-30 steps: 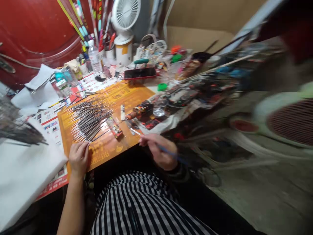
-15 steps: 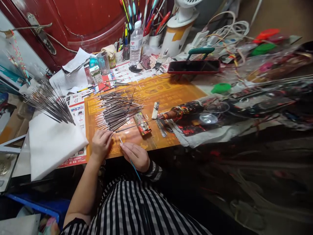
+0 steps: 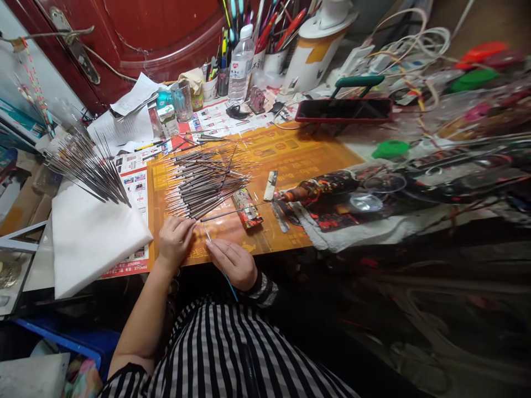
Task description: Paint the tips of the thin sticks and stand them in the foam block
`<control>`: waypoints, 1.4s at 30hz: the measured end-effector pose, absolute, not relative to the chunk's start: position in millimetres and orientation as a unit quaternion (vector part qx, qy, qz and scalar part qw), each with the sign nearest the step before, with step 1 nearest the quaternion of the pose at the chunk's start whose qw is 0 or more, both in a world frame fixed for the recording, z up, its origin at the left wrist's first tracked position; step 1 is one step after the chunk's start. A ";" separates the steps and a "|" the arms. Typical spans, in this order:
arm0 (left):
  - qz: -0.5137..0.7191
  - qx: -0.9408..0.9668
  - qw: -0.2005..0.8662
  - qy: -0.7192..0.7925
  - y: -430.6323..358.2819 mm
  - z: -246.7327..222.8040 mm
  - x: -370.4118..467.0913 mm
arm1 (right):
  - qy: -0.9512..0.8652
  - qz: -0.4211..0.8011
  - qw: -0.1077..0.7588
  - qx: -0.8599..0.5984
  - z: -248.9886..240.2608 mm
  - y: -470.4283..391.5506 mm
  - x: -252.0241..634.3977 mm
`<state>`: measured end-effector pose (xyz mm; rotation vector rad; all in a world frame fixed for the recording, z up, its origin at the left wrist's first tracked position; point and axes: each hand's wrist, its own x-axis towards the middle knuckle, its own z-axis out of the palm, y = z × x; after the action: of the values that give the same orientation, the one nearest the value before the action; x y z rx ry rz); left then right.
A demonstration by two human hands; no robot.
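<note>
My left hand (image 3: 174, 241) pinches the near end of a slim dark rod (image 3: 219, 215) at the front of the orange mat. The rod runs to the right across a paint-spotted block (image 3: 253, 221), and its thin tip reaches past it. In my right hand (image 3: 235, 264) is a fine paintbrush (image 3: 229, 286) with a blue handle, held like a pen. Its tip points up at the rod close to my left fingertips; whether they touch is too small to tell. Just beyond my hands lies a pile of similar dark rods (image 3: 199, 190) with pale thin ends.
White foam (image 3: 95, 243) at the left bears a bundle of dark rods (image 3: 95, 171). Behind the orange mat (image 3: 290, 160) stand a water bottle (image 3: 241, 66) and pots of brushes. A phone (image 3: 344, 110) leans on a stand. Paint-stained bottles (image 3: 323, 185) and a cloth (image 3: 315, 232) lie right.
The view has shifted a little, so the table things appear further right. Both hands keep their grips, and the brush tip stays close to the rod.
</note>
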<state>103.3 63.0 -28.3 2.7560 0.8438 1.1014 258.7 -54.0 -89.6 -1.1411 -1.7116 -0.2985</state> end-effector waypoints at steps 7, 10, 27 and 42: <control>0.351 0.893 0.027 0.279 62.9 -27.4 104.2 | -0.708 -0.106 0.510 -0.476 -91.5 -54.5 259.1; 0.355 0.892 0.030 0.277 62.6 -27.3 104.1 | -0.709 -0.103 0.510 -0.477 -92.2 -54.8 259.2; 0.366 0.891 0.031 0.266 61.9 -26.1 104.6 | -0.718 -0.133 0.492 -0.473 -87.0 -53.8 259.5; 0.368 0.892 0.015 0.261 62.0 -25.9 104.7 | -0.728 -0.146 0.482 -0.466 -88.4 -54.5 259.9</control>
<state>104.7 62.0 -25.9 2.7779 0.8117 1.1456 259.9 -54.5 -88.4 -1.1354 -1.7737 -0.3568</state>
